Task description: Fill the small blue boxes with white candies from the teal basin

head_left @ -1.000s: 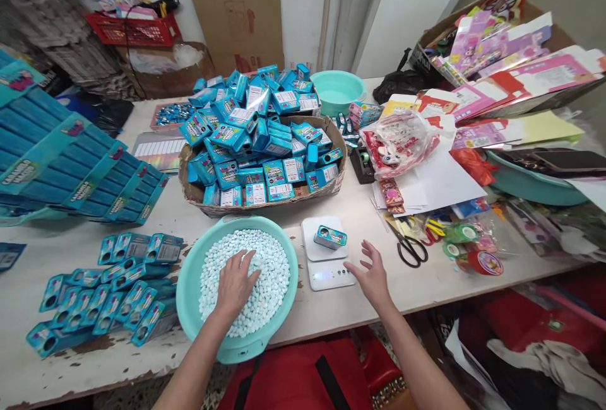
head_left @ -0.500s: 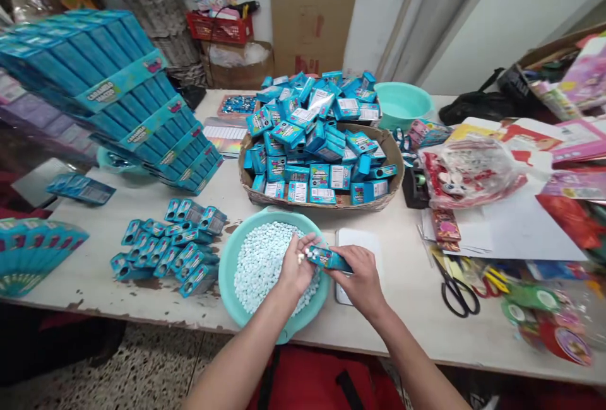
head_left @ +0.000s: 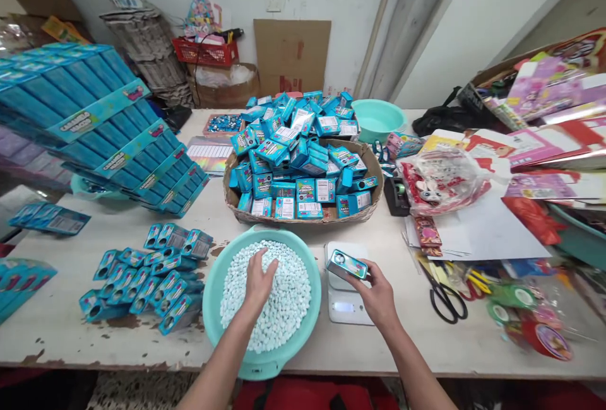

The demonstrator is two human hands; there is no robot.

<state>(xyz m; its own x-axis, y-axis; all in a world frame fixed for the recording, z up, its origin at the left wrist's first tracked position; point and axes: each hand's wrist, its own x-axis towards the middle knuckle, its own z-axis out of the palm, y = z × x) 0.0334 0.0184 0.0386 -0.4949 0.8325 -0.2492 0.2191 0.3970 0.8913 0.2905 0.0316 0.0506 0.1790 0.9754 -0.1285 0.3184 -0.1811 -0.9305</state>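
My left hand (head_left: 258, 282) reaches into the turquoise basin (head_left: 310, 328) over the small pale candies (head_left: 288, 290), thumb and fingers apart, no candy visible in it. In my right hand (head_left: 379, 290) is a small blue box (head_left: 349, 265), its round opening facing up. The box is over the upper part of the white scale (head_left: 348, 315), whose display is lit; whether it touches the scale is unclear. Left of the basin stand several blue boxes (head_left: 137, 284) with round holes on top.
Behind the basin, a cardboard tray (head_left: 303, 216) is heaped with blue boxes. A tall stack of blue boxes (head_left: 118, 126) leans at the left. Black scissors (head_left: 447, 299), a tape dispenser (head_left: 396, 197) and a plastic bag (head_left: 440, 183) lie to the right.
My left hand has moved away from the box and down to the candies. My right hand has brought the box over the scale and turned its opening upward. The view has shifted.
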